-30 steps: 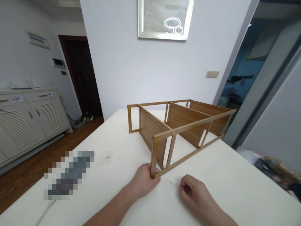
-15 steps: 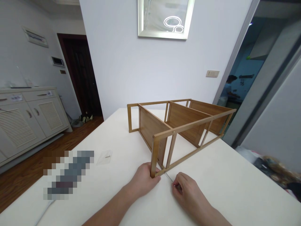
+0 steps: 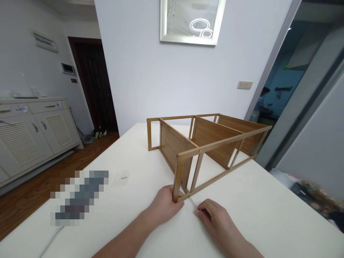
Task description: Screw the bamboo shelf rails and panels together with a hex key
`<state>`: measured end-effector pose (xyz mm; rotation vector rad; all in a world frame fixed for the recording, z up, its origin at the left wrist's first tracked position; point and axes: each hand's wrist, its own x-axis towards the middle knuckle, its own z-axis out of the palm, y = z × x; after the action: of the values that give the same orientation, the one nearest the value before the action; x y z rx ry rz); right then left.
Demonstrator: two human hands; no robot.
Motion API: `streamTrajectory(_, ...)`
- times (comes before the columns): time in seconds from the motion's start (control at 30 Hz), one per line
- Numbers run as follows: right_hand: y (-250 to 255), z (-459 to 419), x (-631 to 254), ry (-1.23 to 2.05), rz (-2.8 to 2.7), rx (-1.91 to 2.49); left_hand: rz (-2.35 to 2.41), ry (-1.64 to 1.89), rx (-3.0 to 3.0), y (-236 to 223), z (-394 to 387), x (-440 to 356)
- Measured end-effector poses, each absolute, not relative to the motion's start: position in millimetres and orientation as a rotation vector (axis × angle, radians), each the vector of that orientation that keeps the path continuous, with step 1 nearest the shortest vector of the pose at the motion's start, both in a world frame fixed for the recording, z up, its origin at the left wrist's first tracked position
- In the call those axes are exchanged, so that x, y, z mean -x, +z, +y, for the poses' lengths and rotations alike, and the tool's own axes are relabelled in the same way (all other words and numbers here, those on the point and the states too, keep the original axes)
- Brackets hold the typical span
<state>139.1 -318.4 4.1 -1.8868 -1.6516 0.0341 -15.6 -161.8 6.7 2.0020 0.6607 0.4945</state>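
A bamboo shelf rack point(image 3: 206, 143) with three panels lies on its side on the white table point(image 3: 268, 208). My left hand point(image 3: 165, 206) is wrapped round the foot of the rack's nearest upright post. My right hand point(image 3: 213, 215) pinches a thin metal key point(image 3: 192, 202), whose tip meets the lower rail just right of that post.
A small clear bag point(image 3: 120, 178) with a part inside lies left of the rack, beside a blurred patch point(image 3: 79, 197). A white cabinet point(image 3: 29, 129) stands at the left, a dark door point(image 3: 92, 86) behind, a mirror point(image 3: 192, 19) on the wall, clutter point(image 3: 317, 199) at the right.
My right hand has slid left and forward, bringing the thin key's tip up to the rack's lower rail. My left hand has stayed on the post.
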Motion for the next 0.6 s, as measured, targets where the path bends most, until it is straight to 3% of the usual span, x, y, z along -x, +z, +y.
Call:
streamTrajectory(0.27,0,-320,-141,0.078,-1.597,1.786,0.654,0.493,-2.014,7,-162,16)
streamTrajectory(0.6,-10,-318,-142,-0.16,-1.665,1.661,0.66,0.49,-2.016,7,-162,16)
